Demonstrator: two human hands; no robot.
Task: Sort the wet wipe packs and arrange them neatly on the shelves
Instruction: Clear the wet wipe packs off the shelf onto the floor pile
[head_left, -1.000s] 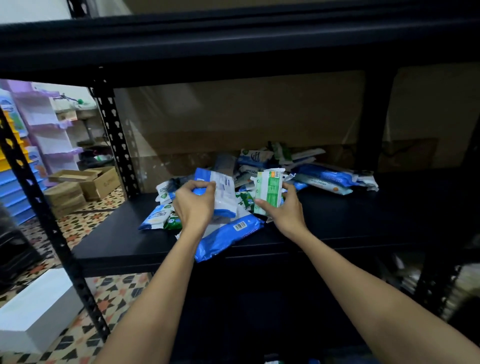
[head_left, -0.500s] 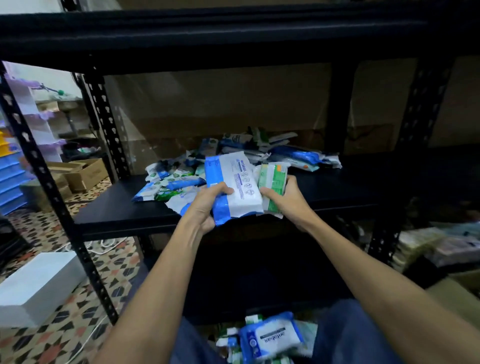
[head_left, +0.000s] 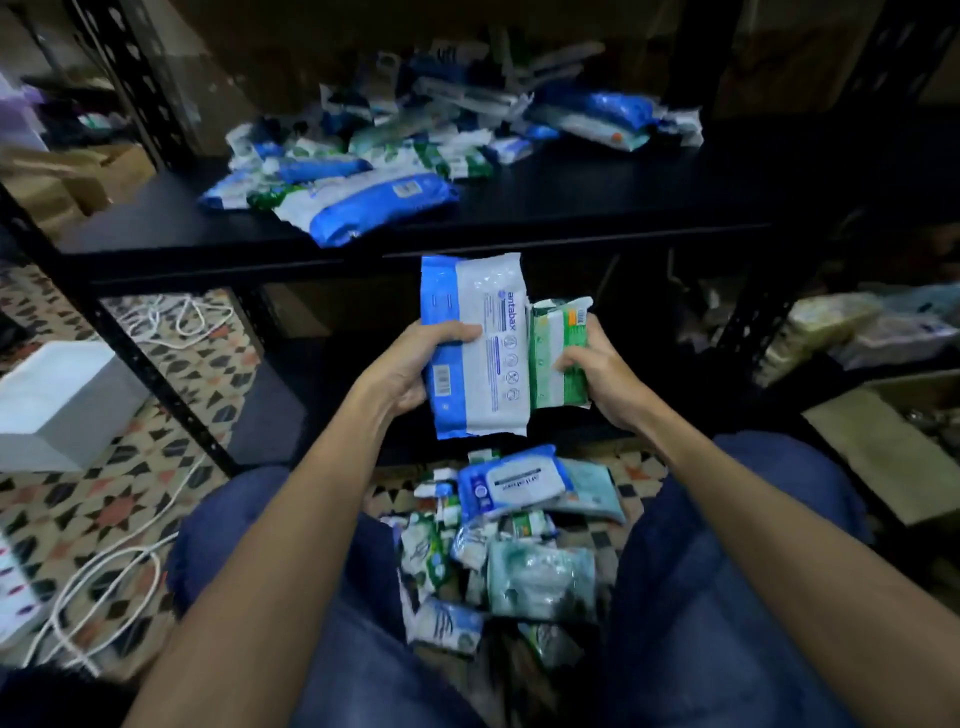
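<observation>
left hand (head_left: 410, 364) grasps blue pack (head_left: 475, 345), right hand (head_left: 597, 364) grasps green pack (head_left: 558, 353), both held below the shelf (head_left: 571, 208) edge; packs look light, soft, slick-filmed, best gripped across the middle.

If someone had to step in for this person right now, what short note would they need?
Left hand: grips a blue-and-white pack.
Right hand: grips a green pack, touching the blue one.
Both packs are held in front of the shelf edge, above the lap.
Shelf: a loose heap of mixed packs, unsorted.
Floor between the knees: another jumbled pile.
Done: nothing arranged neatly yet, as far as can be seen.
Left: place the two held packs, then sort both heaps by kind and line them up on the shelves.
</observation>
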